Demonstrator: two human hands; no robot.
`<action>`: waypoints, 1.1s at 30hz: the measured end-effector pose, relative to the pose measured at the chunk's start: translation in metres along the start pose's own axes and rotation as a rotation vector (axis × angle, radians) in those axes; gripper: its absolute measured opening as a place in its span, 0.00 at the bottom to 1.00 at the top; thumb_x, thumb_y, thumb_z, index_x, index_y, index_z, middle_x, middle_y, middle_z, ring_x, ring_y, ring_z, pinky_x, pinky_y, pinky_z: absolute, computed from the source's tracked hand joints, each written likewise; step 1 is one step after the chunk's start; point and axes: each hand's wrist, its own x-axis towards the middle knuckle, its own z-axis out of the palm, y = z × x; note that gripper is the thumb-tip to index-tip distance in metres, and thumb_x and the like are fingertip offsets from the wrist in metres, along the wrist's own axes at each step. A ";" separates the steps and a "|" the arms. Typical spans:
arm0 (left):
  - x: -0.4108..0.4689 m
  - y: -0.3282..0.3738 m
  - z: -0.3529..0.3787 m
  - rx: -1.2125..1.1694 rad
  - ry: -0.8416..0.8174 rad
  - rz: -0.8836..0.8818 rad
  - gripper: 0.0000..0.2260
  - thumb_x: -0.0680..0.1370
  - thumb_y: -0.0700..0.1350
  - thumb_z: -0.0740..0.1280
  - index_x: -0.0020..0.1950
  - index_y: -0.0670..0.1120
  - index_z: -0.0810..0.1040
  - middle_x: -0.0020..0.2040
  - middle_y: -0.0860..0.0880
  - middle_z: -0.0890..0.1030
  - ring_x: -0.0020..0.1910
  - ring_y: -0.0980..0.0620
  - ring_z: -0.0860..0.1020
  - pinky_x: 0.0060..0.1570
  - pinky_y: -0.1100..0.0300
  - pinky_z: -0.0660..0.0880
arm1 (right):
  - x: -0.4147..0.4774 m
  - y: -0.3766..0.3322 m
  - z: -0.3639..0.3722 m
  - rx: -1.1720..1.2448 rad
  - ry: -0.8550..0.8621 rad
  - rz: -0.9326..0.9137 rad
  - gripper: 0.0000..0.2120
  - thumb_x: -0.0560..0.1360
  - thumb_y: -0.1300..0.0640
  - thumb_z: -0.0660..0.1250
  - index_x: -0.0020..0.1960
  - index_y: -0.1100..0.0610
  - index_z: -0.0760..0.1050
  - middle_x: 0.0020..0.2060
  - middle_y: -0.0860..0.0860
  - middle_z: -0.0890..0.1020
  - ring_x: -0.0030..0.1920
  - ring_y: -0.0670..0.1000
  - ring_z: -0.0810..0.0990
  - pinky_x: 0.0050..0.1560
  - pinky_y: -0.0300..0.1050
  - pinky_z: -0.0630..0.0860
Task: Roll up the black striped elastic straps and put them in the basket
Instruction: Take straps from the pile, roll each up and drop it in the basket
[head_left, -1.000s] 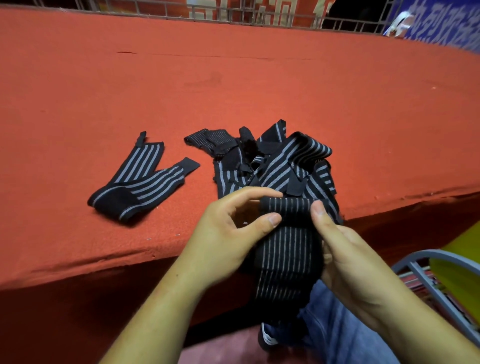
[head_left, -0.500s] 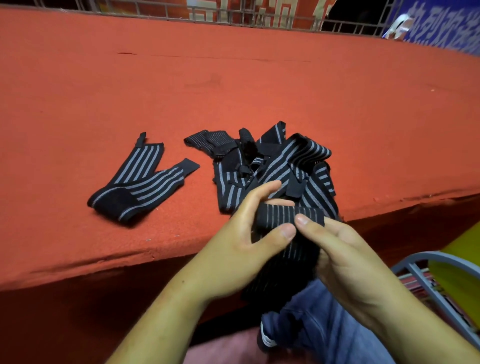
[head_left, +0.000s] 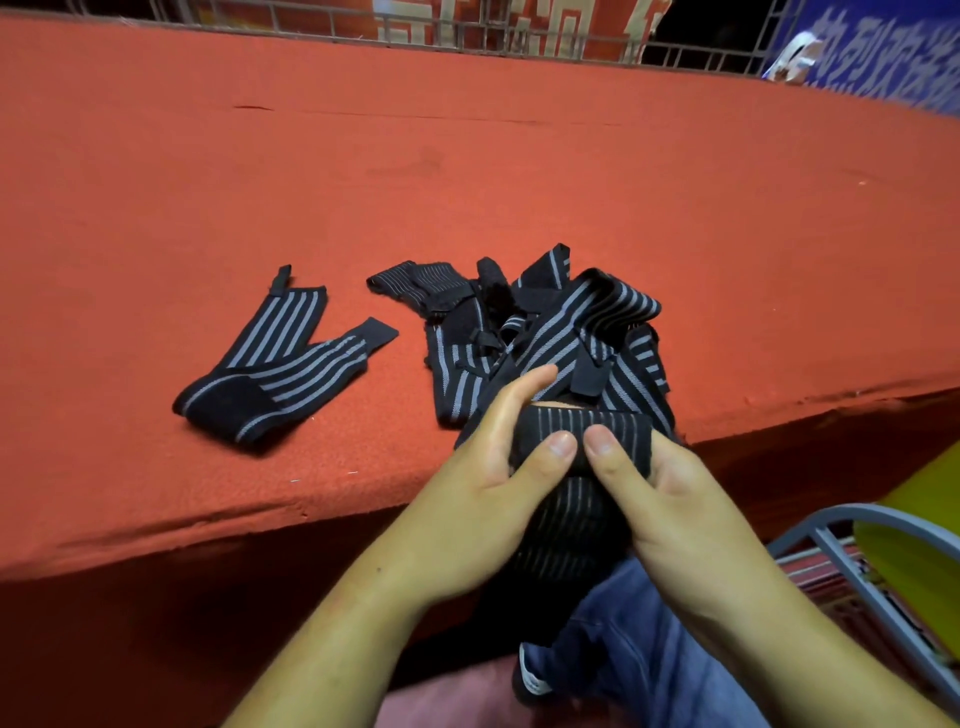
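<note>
Both hands hold one black striped elastic strap (head_left: 571, 431) just off the table's front edge. Its top is wound into a short roll and the loose tail (head_left: 566, 525) hangs down between my wrists. My left hand (head_left: 483, 488) grips the roll's left side, thumb on the front, fingers behind. My right hand (head_left: 670, 504) grips the right side, its thumb beside the left thumb. A tangled pile of straps (head_left: 550, 332) lies on the table right behind the hands. One folded strap (head_left: 280, 369) lies apart to the left. No basket is in view.
The table (head_left: 467, 171) is covered in orange-red felt and its front edge runs just under my hands. A grey metal chair frame (head_left: 852, 566) with a yellow-green seat stands at the lower right. My blue-jeaned knee (head_left: 639, 649) is below the hands. A metal railing runs along the far side.
The roll has grown as the thumbs wound more strap onto it. My right thumb moved left until it sits beside the left thumb. The hanging tail is shorter.
</note>
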 end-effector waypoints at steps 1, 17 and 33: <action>0.001 0.000 -0.002 0.008 0.023 0.007 0.21 0.83 0.53 0.64 0.77 0.62 0.66 0.68 0.68 0.75 0.70 0.71 0.70 0.66 0.74 0.66 | 0.000 0.000 -0.001 -0.007 0.017 -0.012 0.16 0.83 0.48 0.64 0.64 0.54 0.81 0.58 0.50 0.88 0.62 0.51 0.85 0.69 0.61 0.76; 0.005 -0.007 -0.006 -0.125 0.049 0.055 0.09 0.80 0.43 0.72 0.60 0.50 0.83 0.43 0.46 0.83 0.44 0.55 0.79 0.48 0.58 0.78 | 0.001 0.003 -0.008 0.116 0.005 0.112 0.20 0.82 0.42 0.68 0.63 0.56 0.84 0.57 0.55 0.88 0.62 0.56 0.86 0.71 0.63 0.74; 0.005 -0.004 -0.009 -0.075 0.121 0.117 0.17 0.77 0.34 0.74 0.59 0.53 0.82 0.53 0.53 0.86 0.53 0.58 0.83 0.57 0.65 0.76 | -0.001 -0.009 -0.006 0.342 -0.105 0.268 0.25 0.75 0.34 0.59 0.58 0.47 0.87 0.59 0.55 0.87 0.62 0.52 0.86 0.67 0.54 0.75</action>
